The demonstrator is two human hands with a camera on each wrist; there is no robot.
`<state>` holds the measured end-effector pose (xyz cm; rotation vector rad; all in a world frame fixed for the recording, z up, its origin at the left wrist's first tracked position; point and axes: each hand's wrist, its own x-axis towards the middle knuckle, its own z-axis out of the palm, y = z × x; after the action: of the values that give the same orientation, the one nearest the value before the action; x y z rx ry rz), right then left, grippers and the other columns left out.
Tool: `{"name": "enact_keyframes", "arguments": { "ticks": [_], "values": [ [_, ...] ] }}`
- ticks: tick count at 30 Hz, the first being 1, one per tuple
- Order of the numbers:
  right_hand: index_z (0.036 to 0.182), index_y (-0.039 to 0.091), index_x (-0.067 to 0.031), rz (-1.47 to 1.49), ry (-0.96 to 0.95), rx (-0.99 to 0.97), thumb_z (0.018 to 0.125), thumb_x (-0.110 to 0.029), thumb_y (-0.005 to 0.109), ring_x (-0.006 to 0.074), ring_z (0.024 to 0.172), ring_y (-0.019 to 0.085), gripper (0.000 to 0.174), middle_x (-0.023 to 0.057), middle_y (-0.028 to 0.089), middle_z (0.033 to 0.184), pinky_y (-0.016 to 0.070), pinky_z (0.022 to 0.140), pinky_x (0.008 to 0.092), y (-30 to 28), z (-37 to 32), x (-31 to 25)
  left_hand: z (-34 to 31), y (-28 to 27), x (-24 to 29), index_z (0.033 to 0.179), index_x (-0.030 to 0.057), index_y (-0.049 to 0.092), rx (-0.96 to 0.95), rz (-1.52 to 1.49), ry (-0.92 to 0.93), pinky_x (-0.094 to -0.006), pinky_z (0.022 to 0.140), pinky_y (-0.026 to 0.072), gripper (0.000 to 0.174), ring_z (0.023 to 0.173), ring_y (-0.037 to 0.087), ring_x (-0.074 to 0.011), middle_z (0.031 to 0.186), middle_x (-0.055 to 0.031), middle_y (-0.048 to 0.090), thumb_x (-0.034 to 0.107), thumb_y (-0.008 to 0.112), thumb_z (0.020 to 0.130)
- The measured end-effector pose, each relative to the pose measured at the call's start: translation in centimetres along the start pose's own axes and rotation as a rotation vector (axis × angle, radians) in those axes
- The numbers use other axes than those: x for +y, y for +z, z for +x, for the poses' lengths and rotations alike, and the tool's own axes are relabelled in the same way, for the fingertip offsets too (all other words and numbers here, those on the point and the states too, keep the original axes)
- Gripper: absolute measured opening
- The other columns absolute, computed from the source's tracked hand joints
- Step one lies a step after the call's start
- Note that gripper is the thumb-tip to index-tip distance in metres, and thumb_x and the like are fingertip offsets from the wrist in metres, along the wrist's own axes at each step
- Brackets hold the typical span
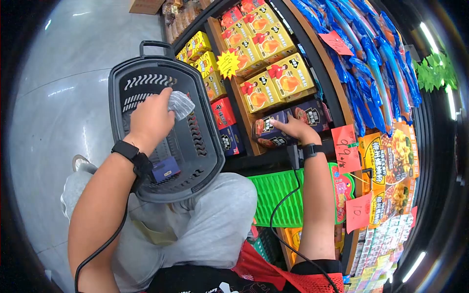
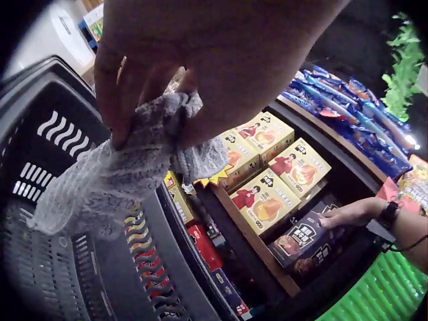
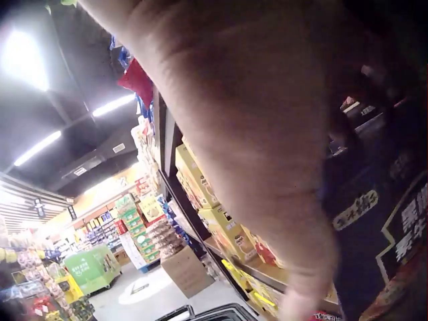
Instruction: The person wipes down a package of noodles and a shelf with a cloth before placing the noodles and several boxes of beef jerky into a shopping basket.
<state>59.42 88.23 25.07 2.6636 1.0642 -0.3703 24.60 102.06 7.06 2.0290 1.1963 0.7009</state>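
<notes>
My left hand [image 1: 151, 115] holds a crumpled grey knitted cloth [image 2: 114, 177] over the black plastic basket [image 1: 213, 161]. In the left wrist view the cloth hangs down from the fingers. A small purple-blue packet [image 1: 166, 169] shows at the near end of the basket. On the lower shelf, my right hand [image 1: 300, 131] grips a dark purple food box [image 1: 273, 139], thumb on its front side. The right wrist view shows the thumb side of that hand close up, with the dark box [image 3: 364, 221] beside it; the other fingers are mostly hidden.
Yellow food boxes [image 1: 266, 44] fill the shelf behind the purple ones. Red boxes [image 1: 223, 112] and yellow boxes stand nearer the basket. Blue-wrapped packets [image 1: 361, 58] lie along the right, near red price cards [image 1: 346, 146]. A green ribbed plastic piece [image 1: 278, 198] lies below the right forearm.
</notes>
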Motion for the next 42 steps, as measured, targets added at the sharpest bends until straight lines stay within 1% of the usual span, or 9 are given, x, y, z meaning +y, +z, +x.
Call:
{"name": "enact_keyframes", "arguments": {
  "ticks": [3,6,11,21,28,35,38,40,42],
  "values": [
    [0.143,0.049,-0.0015,0.081,-0.271,-0.036,0.07,-0.039,0.094,0.0264,0.124,0.062,0.094,0.0164,0.068,0.13,0.0461,0.107,0.0367,-0.5,-2.1,0.2,0.3,0.3,-0.3,0.134,0.0099,0.059,-0.004,0.002,0.015,-0.0526,0.089,0.0555,0.051,0.103,0.068,-0.0441,0.112,-0.0228,0.071,0.015,0.072,0.085],
    [0.156,0.032,0.0065,-0.142,-0.15,-0.086,0.073,-0.047,0.09,0.0323,0.131,0.06,0.115,0.028,0.059,0.141,0.0454,0.11,0.0383,-1.3,-1.7,0.6,0.5,0.3,-0.2,0.134,0.0097,0.059,-0.021,0.009,0.016,-0.0529,0.089,0.0556,0.051,0.102,0.068,-0.0441,0.111,-0.0223,0.071,0.014,0.071,0.084],
    [0.125,0.064,0.0124,-0.287,0.059,0.166,0.083,-0.071,0.067,0.0412,0.117,0.066,0.093,0.0328,0.069,0.12,0.0512,0.1,0.0438,0.7,1.3,2.7,0.7,1.0,-0.5,0.133,0.0093,0.059,-0.012,0.011,0.031,-0.0528,0.088,0.0557,0.051,0.101,0.068,-0.0441,0.11,-0.0226,0.071,0.013,0.07,0.084],
    [0.103,0.074,0.0047,-0.398,0.026,0.439,0.088,-0.07,0.064,0.0424,0.1,0.071,0.077,0.0295,0.073,0.104,0.0565,0.088,0.0505,2.8,2.2,2.6,0.6,1.5,-0.4,0.133,0.0092,0.059,-0.011,0.034,0.043,-0.053,0.088,0.0559,0.051,0.1,0.068,-0.044,0.108,-0.0226,0.071,0.013,0.071,0.084],
    [0.1,0.075,0.0031,-0.529,-0.076,0.585,0.086,-0.063,0.071,0.0424,0.1,0.071,0.067,0.0266,0.072,0.105,0.0577,0.087,0.05,4.1,3.3,2.3,0.5,1.3,-0.6,0.134,0.0094,0.059,-0.04,0.032,0.017,-0.0525,0.091,0.0552,0.051,0.103,0.068,-0.0442,0.113,-0.0217,0.071,0.014,0.07,0.085],
    [0.108,0.07,0.0006,-0.446,0.075,0.515,0.089,-0.057,0.071,0.0408,0.108,0.069,0.06,0.028,0.067,0.121,0.0569,0.089,0.0504,4.5,3.6,1.5,0.6,1.3,-0.9,0.134,0.0089,0.059,-0.019,0.032,0.024,-0.0529,0.09,0.0553,0.05,0.103,0.068,-0.0443,0.112,-0.0229,0.071,0.013,0.069,0.085],
    [0.107,0.067,-0.001,-0.532,-0.021,0.662,0.088,-0.054,0.073,0.0393,0.099,0.072,0.056,0.0218,0.07,0.112,0.0599,0.08,0.0493,5.3,3.6,1.7,0.5,1.3,-0.8,0.134,0.0087,0.059,0.011,0.01,0.072,-0.0538,0.088,0.0553,0.05,0.103,0.068,-0.0443,0.11,-0.0239,0.071,0.012,0.068,0.085],
    [0.107,0.068,-0.0051,-0.666,-0.123,0.828,0.092,-0.041,0.071,0.0399,0.102,0.067,0.039,0.0188,0.069,0.109,0.0546,0.09,0.0474,5.4,2.2,-0.7,0.4,1.6,-1.6,0.134,0.0087,0.059,0.03,-0.008,0.091,-0.0545,0.088,0.0551,0.05,0.103,0.068,-0.0442,0.11,-0.0246,0.071,0.012,0.066,0.085],
    [0.107,0.069,-0.0058,-0.263,-0.436,1.054,0.095,-0.031,0.068,0.0408,0.1,0.065,0.028,0.0179,0.069,0.105,0.0514,0.093,0.0458,7.5,-0.1,-5.2,0.5,1.1,-1.4,0.132,0.0082,0.06,0.017,-0.027,0.062,-0.0552,0.085,0.0556,0.048,0.098,0.069,-0.0445,0.105,-0.0253,0.071,0.011,0.064,0.084]
  ]
}}
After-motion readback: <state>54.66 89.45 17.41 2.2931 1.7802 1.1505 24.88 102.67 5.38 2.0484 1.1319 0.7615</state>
